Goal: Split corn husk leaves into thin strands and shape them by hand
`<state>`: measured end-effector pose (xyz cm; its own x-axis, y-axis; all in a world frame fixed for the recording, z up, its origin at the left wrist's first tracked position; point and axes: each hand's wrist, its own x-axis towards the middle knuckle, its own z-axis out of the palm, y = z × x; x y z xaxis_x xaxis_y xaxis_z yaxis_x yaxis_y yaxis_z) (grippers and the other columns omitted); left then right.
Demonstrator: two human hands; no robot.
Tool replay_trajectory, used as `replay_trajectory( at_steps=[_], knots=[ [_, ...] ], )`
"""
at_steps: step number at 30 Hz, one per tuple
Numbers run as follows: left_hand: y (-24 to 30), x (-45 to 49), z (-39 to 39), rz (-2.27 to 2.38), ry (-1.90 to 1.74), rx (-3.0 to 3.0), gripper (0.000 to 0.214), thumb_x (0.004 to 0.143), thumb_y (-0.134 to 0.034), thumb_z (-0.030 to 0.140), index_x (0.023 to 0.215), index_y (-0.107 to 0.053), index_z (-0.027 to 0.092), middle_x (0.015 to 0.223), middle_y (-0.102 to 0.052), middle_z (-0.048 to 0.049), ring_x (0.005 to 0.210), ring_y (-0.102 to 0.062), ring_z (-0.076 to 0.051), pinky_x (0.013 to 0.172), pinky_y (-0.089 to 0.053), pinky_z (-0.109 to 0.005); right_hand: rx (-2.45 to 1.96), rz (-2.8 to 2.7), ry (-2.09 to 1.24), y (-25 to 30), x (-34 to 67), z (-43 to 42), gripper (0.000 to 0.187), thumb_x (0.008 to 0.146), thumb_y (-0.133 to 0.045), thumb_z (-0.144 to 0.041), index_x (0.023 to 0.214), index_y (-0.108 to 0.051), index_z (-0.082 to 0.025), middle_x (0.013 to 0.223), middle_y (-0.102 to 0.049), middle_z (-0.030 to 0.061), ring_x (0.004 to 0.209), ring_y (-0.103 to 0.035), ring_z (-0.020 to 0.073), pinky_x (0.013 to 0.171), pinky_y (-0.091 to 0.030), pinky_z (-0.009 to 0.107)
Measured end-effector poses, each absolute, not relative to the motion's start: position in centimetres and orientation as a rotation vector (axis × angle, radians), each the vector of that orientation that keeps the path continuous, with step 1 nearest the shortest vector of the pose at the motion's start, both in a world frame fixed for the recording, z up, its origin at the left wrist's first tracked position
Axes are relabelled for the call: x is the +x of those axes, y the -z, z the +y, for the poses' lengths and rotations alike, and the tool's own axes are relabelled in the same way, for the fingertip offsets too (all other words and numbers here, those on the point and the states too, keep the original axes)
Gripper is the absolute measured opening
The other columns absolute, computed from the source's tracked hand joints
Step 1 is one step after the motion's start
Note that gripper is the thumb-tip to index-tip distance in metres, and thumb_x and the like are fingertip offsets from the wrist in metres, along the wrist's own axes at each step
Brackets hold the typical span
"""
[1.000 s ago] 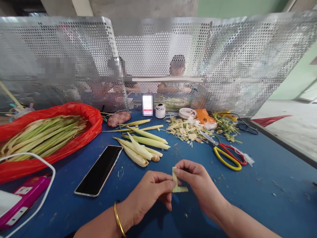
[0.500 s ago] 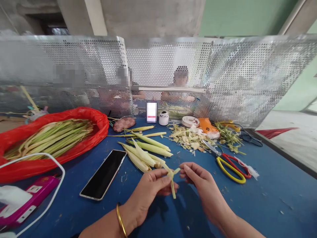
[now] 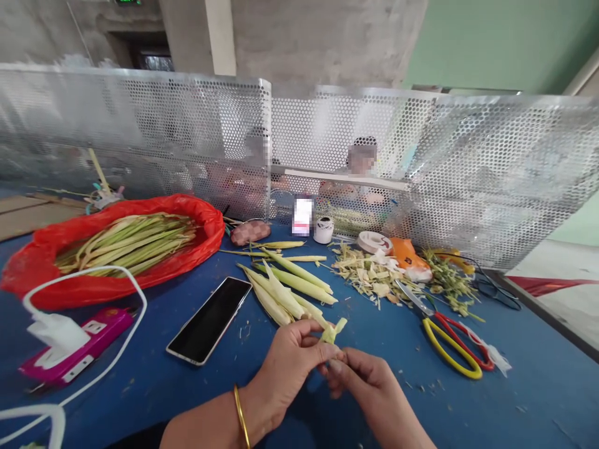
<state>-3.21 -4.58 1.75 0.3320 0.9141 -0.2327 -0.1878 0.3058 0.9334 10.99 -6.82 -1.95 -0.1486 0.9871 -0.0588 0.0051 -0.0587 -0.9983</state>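
Observation:
My left hand (image 3: 291,357), with a gold bangle at the wrist, pinches a small folded piece of pale green leaf strip (image 3: 331,332) between thumb and fingers. The piece looks knotted, with one short end sticking up to the right. Right below it, my right hand (image 3: 367,377) has its thumb and fingertips closed against the left fingertips, at the lower end of the strip; that end is hidden by the fingers. Just beyond both hands lie several long pale green husks (image 3: 304,284), their tips pointing away to the upper left.
At left sit a red bag (image 3: 201,249) of long leaves, a purple power strip (image 3: 105,327) with a white plug, and a phone (image 3: 210,321). To the right are scraps (image 3: 362,271), a tape roll (image 3: 374,242) and scissors (image 3: 452,346). A perforated metal screen (image 3: 309,118) stands behind; people sit beyond.
My right hand has moved left and down from the strip's side end to its lower end, against my left fingers. The view has shifted, so everything sits farther right.

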Motion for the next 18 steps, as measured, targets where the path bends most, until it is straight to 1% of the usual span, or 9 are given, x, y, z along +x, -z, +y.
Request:
replay_trajectory(
  at_steps=[3,6,8,12,15,18],
  knots=[
    [-1.8,-3.2,-4.6,0.982,-0.921,0.961,0.011,0.067,-0.071,0.019,0.075,-0.065,0.014,0.058,-0.063,0.0013,0.05,-0.049,-0.007,0.049,-0.032,-0.019,-1.184,-1.296,-1.321,1.7,11.2,-7.1,0.038,0.075,-0.068,-0.05,0.063,-0.07,-0.015,0.058,-0.059,0.0017,0.055,-0.052,0.0131,0.054,-0.043,0.023],
    [-1.3,-3.1,-4.5,1.037,-0.962,0.941,0.016,0.065,-0.071,0.019,0.079,-0.067,0.013,0.061,-0.066,-0.0001,0.049,-0.048,-0.007,0.049,-0.031,-0.019,-1.236,-1.365,-1.232,1.5,11.5,-7.3,0.039,0.079,-0.065,-0.047,0.055,-0.063,-0.016,0.056,-0.055,0.0008,0.055,-0.051,0.0131,0.054,-0.042,0.023],
    [-0.9,-3.0,-4.4,1.064,-0.967,0.911,0.019,0.065,-0.071,0.02,0.082,-0.068,0.013,0.065,-0.068,-0.0019,0.049,-0.047,-0.007,0.049,-0.031,-0.019,-1.269,-1.467,-1.188,1.4,11.6,-7.4,0.039,0.082,-0.062,-0.045,0.056,-0.061,-0.016,0.058,-0.054,0.0007,0.057,-0.05,0.0135,0.054,-0.041,0.023],
    [-0.4,-3.0,-4.4,1.063,-0.95,0.81,0.023,0.061,-0.073,0.019,0.082,-0.067,0.013,0.061,-0.066,-0.0001,0.048,-0.046,-0.006,0.05,-0.032,-0.019,-1.292,-1.622,-1.108,1.4,11.6,-7.6,0.037,0.085,-0.056,-0.04,0.056,-0.057,-0.017,0.061,-0.052,-0.0003,0.059,-0.048,0.0126,0.055,-0.038,0.022],
    [-0.3,-3.1,-4.3,1.061,-0.943,0.783,0.023,0.061,-0.073,0.019,0.082,-0.065,0.013,0.063,-0.067,-0.0007,0.048,-0.046,-0.006,0.05,-0.033,-0.019,-1.301,-1.65,-1.067,1.3,11.5,-7.6,0.038,0.086,-0.055,-0.042,0.057,-0.056,-0.017,0.062,-0.051,-0.0005,0.058,-0.047,0.0123,0.055,-0.037,0.022],
    [-0.6,-3.3,-4.0,1.035,-0.88,0.801,0.024,0.064,-0.073,0.023,0.084,-0.063,0.013,0.066,-0.067,-0.0012,0.05,-0.05,-0.006,0.051,-0.035,-0.019,-1.315,-1.56,-1.15,1.0,11.6,-7.4,0.042,0.085,-0.056,-0.049,0.058,-0.057,-0.017,0.06,-0.053,-0.0001,0.059,-0.048,0.0128,0.056,-0.038,0.023]
  ],
)
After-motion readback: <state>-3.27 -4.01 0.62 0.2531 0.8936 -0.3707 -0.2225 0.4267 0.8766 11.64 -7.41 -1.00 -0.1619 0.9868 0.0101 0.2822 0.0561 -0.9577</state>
